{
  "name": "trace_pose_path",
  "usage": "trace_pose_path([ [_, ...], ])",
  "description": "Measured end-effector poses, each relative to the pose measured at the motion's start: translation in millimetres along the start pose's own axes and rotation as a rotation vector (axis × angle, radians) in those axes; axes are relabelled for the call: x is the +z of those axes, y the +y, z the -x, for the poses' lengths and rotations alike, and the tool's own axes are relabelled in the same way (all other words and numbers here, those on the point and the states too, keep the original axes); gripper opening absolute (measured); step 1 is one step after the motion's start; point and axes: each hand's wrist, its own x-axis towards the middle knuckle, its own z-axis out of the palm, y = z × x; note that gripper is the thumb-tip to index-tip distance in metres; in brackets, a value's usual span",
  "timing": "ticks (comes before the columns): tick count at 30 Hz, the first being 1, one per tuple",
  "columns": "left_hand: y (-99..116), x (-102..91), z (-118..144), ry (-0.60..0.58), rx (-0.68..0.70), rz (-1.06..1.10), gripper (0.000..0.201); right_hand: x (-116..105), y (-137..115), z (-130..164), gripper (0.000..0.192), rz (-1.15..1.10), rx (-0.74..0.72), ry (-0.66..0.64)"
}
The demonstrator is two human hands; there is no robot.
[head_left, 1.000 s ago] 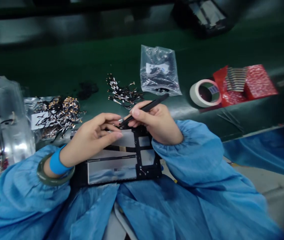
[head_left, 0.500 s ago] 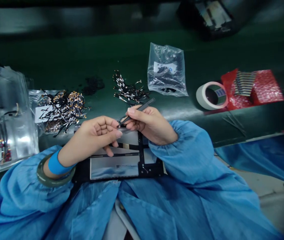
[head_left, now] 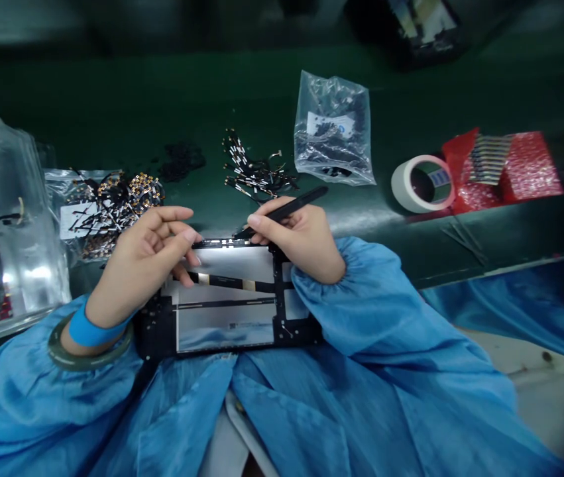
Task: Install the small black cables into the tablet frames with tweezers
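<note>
Black tweezers (head_left: 297, 204) lie in the closed fingers of my right hand (head_left: 306, 238). Their tip is at the far edge of a tablet housing (head_left: 155, 329), beside a row of small metal contacts. My left hand (head_left: 148, 255) is over the housing's far left corner, its fingers apart and holding nothing I can see. The thumb and a fingertip are close to the far edge; whether they touch it is hard to tell. Silvery panels (head_left: 225, 329) and a black flex strip (head_left: 229, 283) show inside the housing. My right hand and sleeve cover its far right corner.
Several small flex cables (head_left: 252, 172) lie beyond my hands, with a bag of cables (head_left: 112, 205) and plastic trays (head_left: 23, 218) at left. A clear bag of black parts (head_left: 332, 132), a tape roll (head_left: 403, 187) and red bubble wrap (head_left: 533, 165) are farther right.
My left hand has moved left and away from the tweezers' tip, its fingers spreading. The tweezers have come down to the housing's far edge with my right hand.
</note>
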Motion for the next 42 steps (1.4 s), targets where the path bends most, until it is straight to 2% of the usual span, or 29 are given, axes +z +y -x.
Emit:
trace_pose_path([
  [6, -8.5, -4.1, 0.3, 0.010, -0.003, -0.022, 0.025, 5.6, 5.6, 2.3, 0.022, 0.269, -0.118, -0.039],
  [9, -8.0, -4.5, 5.4, 0.036, 0.007, -0.062, 0.022, 5.8, 7.5, 5.6, 0.017, 0.399, -0.265, -0.019],
  [11, -7.8, -7.1, 13.3, 0.069, 0.032, -0.092, 0.020, 5.4, 7.7, 8.3, 0.015, 0.428, -0.361, -0.013],
  [13, -8.6, -12.6, 24.6, 0.134, 0.065, -0.158, 0.017, 4.5, 7.0, 11.3, 0.015, 0.399, -0.378, 0.010],
  [15, -11.0, -21.8, 36.8, 0.238, 0.115, -0.272, 0.015, 3.3, 5.4, 13.8, 0.015, 0.341, -0.305, 0.062],
  [17, -15.3, -37.0, 46.4, 0.390, 0.159, -0.429, 0.015, 2.1, 4.1, 14.6, 0.017, 0.278, -0.191, 0.126],
  [21, -28.4, -90.5, 55.0, 0.811, 0.126, -0.822, 0.021, 2.2, 3.9, 11.8, 0.018, 0.250, -0.075, 0.194],
  [23, -35.7, -119.1, 56.8, 0.919, 0.047, -0.955, 0.027, 2.9, 4.7, 10.9, 0.016, 0.281, -0.077, 0.176],
  [25, -43.0, -137.9, 56.5, 0.920, -0.024, -1.001, 0.031, 3.1, 5.9, 11.4, 0.016, 0.291, -0.078, 0.152],
  [27, -49.5, -144.1, 54.0, 0.875, -0.060, -1.015, 0.032, 2.8, 7.2, 12.3, 0.020, 0.283, -0.092, 0.150],
  [29, -54.4, -141.2, 50.7, 0.854, -0.085, -1.037, 0.030, 2.3, 8.1, 12.9, 0.021, 0.289, -0.092, 0.156],
  [34, -60.6, -133.4, 47.0, 0.936, -0.202, -0.958, 0.028, 2.0, 8.3, 12.1, 0.024, 0.277, -0.068, 0.159],
  [39, -66.4, -137.8, 48.6, 0.971, -0.186, -0.882, 0.027, 1.9, 8.8, 10.4, 0.029, 0.235, -0.060, 0.169],
  [42, -61.0, -141.8, 52.5, 1.005, -0.097, -0.820, 0.022, 0.7, 6.9, 7.9, 0.033, 0.163, -0.061, 0.165],
])
